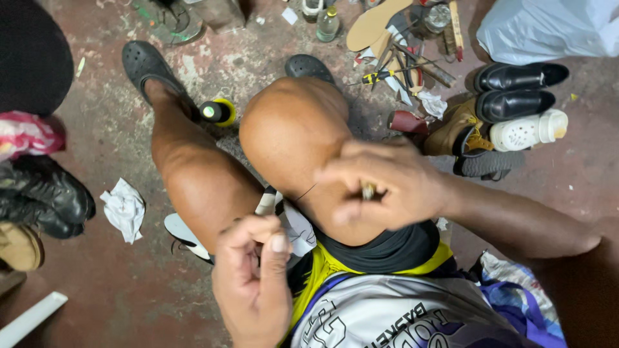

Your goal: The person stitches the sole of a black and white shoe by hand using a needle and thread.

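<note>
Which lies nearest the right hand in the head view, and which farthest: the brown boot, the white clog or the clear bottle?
From the right hand:
1. Brown boot, just up and to its right on the floor.
2. White clog, farther right, beyond the boot, below the black dress shoes.
3. Clear bottle, far off at the top edge.

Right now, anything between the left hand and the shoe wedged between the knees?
Nothing visible. The left hand is pinched shut just in front of the black-and-white shoe, which the thighs partly hide. The right hand grips a small metal tool above the right knee, off to the side.
</note>
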